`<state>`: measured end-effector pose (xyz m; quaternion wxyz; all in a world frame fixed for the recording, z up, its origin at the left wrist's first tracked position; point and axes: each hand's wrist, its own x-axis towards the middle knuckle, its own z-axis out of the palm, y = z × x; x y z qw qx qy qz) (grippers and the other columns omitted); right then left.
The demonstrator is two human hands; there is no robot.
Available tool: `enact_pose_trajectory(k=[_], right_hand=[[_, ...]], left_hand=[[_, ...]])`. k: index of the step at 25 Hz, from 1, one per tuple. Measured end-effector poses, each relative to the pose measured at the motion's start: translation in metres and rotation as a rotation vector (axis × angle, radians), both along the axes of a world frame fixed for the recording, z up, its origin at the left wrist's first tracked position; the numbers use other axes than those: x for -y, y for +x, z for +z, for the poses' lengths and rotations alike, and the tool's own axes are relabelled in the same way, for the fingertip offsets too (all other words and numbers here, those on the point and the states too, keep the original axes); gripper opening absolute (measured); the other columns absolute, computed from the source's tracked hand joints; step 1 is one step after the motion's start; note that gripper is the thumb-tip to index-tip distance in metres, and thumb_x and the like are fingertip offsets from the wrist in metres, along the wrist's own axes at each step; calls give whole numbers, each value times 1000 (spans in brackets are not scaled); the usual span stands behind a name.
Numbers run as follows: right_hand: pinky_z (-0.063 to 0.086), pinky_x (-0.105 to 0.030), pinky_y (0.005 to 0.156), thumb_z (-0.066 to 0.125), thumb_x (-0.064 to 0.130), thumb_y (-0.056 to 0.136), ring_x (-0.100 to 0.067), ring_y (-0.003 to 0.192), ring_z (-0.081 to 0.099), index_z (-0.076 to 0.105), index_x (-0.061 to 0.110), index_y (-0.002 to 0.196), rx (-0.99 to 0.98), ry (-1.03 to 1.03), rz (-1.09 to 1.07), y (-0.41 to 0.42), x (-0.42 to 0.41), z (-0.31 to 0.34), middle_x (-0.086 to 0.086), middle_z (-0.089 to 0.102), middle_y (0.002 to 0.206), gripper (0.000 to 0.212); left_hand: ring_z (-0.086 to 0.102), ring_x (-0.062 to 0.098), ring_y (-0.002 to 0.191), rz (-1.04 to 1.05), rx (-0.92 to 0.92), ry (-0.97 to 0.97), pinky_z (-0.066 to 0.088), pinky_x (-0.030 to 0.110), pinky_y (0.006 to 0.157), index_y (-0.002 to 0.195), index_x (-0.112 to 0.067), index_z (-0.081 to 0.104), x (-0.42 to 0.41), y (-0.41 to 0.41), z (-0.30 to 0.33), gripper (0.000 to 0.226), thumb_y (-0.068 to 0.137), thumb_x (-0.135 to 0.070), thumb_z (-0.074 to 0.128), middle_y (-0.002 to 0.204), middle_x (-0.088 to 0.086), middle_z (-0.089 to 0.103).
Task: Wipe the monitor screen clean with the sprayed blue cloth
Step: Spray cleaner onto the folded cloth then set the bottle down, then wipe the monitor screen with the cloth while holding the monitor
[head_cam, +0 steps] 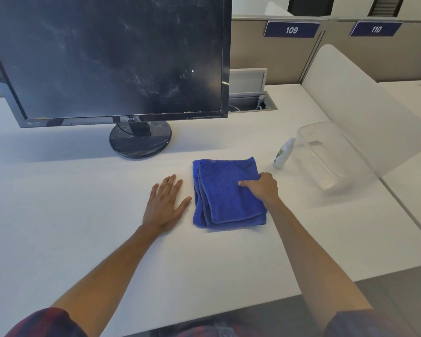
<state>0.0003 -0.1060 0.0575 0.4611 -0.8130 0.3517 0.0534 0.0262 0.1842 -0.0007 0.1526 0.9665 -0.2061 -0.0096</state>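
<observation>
The folded blue terry cloth (226,193) lies on the white counter (83,190), in front of the smeared black flat-screen monitor (112,57). The right hand (263,188) pinches the cloth's right edge with curled fingers (244,183). Left of the cloth, the left hand (165,203) rests flat, fingers straight and spread

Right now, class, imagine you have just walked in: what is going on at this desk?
A person sits at a white desk facing a dusty, smeared monitor. Their right hand grips the right edge of a folded blue cloth lying flat on the desk, while the left hand rests open beside it. A spray bottle stands to the right. No wiping has begun; the screen is untouched.
</observation>
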Motion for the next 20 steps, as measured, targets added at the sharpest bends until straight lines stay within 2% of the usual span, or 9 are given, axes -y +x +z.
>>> enact_pose_trajectory(k=[3, 7, 11, 15, 17, 20], right_hand=[[60, -41, 79, 84, 28, 70, -26, 90, 71, 66, 9, 107, 45, 313, 3, 3, 2, 10, -9, 73, 102, 45], [58, -30, 65, 73, 38, 81, -18, 86, 74, 67, 17, 112, 84, 536, 131, -2, -5, 26, 0, 77, 98, 38], [57, -25, 56, 65, 39, 86, -15, 81, 74, 65, 20, 111, 136, 701, 31, -6, -19, 36, 2, 77, 93, 32], [59, -32, 64, 75, 39, 79, -22, 93, 73, 65, 17, 116, 263, 851, -33, -4, -43, 44, -6, 75, 105, 44], [58, -33, 66, 79, 35, 76, -24, 96, 72, 64, 15, 117, 329, 893, -26, 1, -60, 49, -10, 73, 110, 48], [58, -32, 62, 76, 27, 81, -24, 93, 73, 64, 10, 117, 408, 897, -109, 16, -88, 62, -11, 74, 109, 42]], left_hand=[[7, 15, 148, -2, -8, -2, 5, 40, 121, 150, -24, 22, 0, 0, -1, 66, 95, -61, 23, 162, -1, 12], [7, 15, 148, -6, -7, -9, 5, 40, 121, 150, -23, 22, 0, -1, 0, 67, 95, -61, 23, 162, -1, 12], [6, 14, 148, -18, -22, -28, 3, 37, 121, 150, -23, 22, -2, -1, 0, 66, 95, -60, 25, 162, -2, 10], [9, 14, 148, -30, -44, -50, 4, 36, 121, 149, -22, 26, -17, 5, 3, 60, 97, -51, 33, 161, -1, 15], [15, 16, 147, 7, -6, -107, 9, 38, 120, 147, -22, 32, -33, 12, 10, 58, 97, -49, 38, 159, 0, 22], [27, 21, 144, 85, 69, -178, 21, 42, 118, 142, -20, 40, -64, 28, 29, 56, 95, -49, 45, 154, 3, 34]])
